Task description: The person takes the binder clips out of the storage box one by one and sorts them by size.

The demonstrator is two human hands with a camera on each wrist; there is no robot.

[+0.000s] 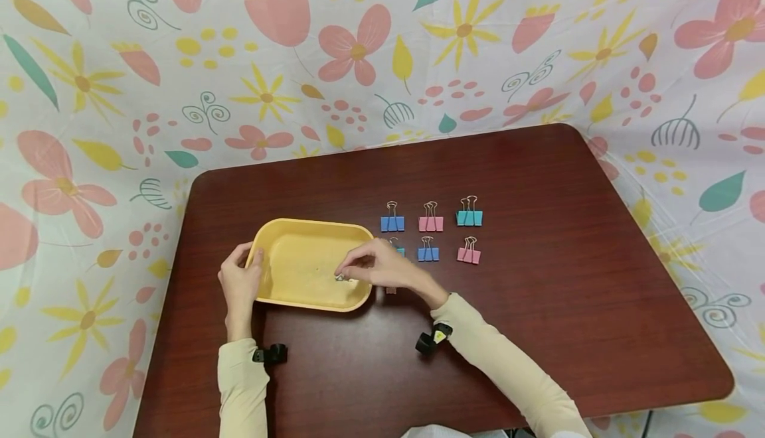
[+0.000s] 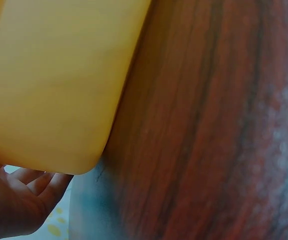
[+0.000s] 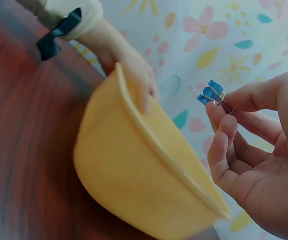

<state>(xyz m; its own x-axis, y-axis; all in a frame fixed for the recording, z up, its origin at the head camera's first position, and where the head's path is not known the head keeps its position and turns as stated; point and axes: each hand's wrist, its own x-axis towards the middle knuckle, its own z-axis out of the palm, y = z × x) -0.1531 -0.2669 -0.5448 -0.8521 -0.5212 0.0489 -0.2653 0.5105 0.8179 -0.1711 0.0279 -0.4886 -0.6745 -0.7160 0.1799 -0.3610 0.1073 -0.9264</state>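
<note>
A yellow plastic tub [image 1: 299, 262] is at the left of the table, its open side up. My left hand [image 1: 240, 285] grips its left end, thumb over the rim; the fingers [image 2: 53, 192] show around that end in the left wrist view. Over the tub's right part, my right hand [image 1: 382, 264] pinches a small blue binder clip [image 3: 213, 92] by its wire handles, between thumb and fingertips. Close beside this hand are a teal binder clip [image 1: 401, 251], partly hidden by it, and a small pinkish-brown clip [image 1: 391, 290], mostly covered.
Right of the tub, binder clips are laid in rows on the brown table [image 1: 538, 279]: a blue one [image 1: 392, 224], a pink one [image 1: 431, 224] and a teal one [image 1: 469, 218] behind, smaller blue [image 1: 428, 254] and pink [image 1: 469, 255] ones in front. A flowered curtain [image 1: 358, 106] hangs behind.
</note>
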